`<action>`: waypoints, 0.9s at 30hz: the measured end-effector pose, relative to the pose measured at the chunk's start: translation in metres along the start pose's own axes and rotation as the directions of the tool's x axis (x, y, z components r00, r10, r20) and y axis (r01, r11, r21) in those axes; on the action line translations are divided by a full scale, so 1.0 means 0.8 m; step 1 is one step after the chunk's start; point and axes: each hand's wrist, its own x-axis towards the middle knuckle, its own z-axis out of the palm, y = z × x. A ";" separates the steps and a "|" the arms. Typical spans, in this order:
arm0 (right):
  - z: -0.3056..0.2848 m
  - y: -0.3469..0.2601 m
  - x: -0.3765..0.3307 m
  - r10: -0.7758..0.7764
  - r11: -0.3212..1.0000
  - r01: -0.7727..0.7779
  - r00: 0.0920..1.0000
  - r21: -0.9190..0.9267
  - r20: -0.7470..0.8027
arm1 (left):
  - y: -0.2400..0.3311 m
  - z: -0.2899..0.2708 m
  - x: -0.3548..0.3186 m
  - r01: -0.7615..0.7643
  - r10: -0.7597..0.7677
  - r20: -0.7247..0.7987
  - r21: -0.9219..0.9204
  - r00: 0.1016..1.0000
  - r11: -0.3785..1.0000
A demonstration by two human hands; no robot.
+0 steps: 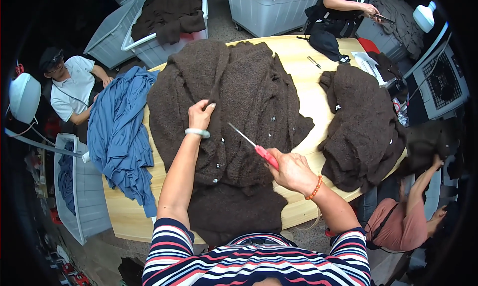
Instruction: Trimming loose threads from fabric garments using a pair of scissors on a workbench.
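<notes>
A dark brown knit cardigan (249,87) with several small shiny buttons lies spread in front of me and hangs over the near table edge. My left hand (200,115), a pale bangle on its wrist, is closed on a fold of the cardigan near its middle. Above the buttoned front, my right hand (294,170) grips scissors (264,154) by their pink handle. Their thin metal blades point up and left toward the left hand, and look closed together.
Blue garments (122,131) are heaped at the table's left, and more brown knitwear (361,131) at its right. A pen-like tool (314,62) lies toward the back of the wooden table (289,49). Grey bins (269,9) and lamps stand around it. Other people are at the left, back right and lower right.
</notes>
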 end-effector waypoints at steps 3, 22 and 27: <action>-0.011 -0.006 0.022 -0.030 0.999 0.029 0.998 -0.030 -0.051 | -0.035 -0.009 -0.016 0.112 -0.090 0.075 -0.378 0.993 0.919; -0.024 -0.016 0.065 -0.036 0.996 0.037 0.999 -0.077 0.018 | -0.046 0.008 -0.034 0.155 -0.138 0.078 -0.647 0.987 0.746; -0.018 -0.010 0.059 -0.062 0.998 0.062 0.998 -0.011 0.013 | -0.026 0.001 0.011 0.115 -0.122 -0.093 -0.080 0.988 0.990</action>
